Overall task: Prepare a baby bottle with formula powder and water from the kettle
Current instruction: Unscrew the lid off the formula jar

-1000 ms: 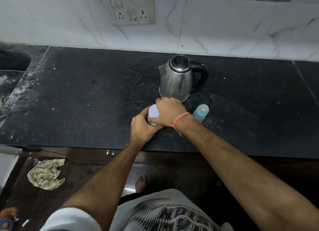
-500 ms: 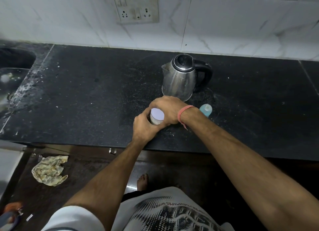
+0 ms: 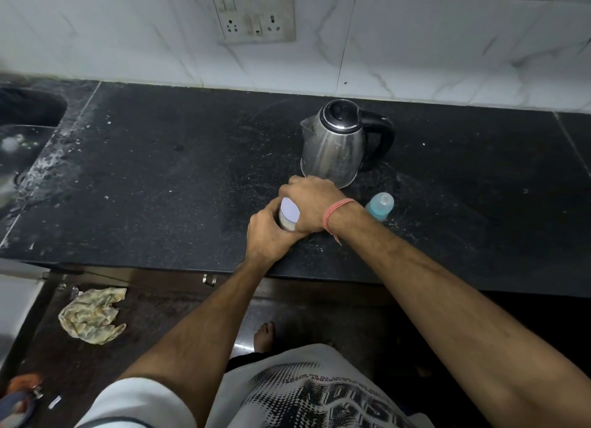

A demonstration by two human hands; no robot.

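A small formula tin [image 3: 289, 215] with a pale lilac lid stands on the black counter [image 3: 160, 178] near its front edge. My left hand [image 3: 268, 232] grips the tin's body from the near side. My right hand [image 3: 308, 203], with a pink band at the wrist, wraps over the lid's right rim and hides most of it. A steel kettle [image 3: 334, 146] with a black lid and handle stands just behind my hands. A blue baby bottle [image 3: 380, 205] with its cap on stands upright to the right of my right wrist.
A sink [image 3: 22, 130] lies at the counter's far left, with wet splashes beside it. A wall socket plate [image 3: 252, 15] sits on the white tiles behind. A crumpled yellow cloth [image 3: 91, 314] lies on the floor below, and my bare foot [image 3: 263, 335] shows under the counter edge.
Both hands stay on the tin. My right hand has shifted a little over the lid, so less of the lilac top shows. The kettle and bottle have not moved.
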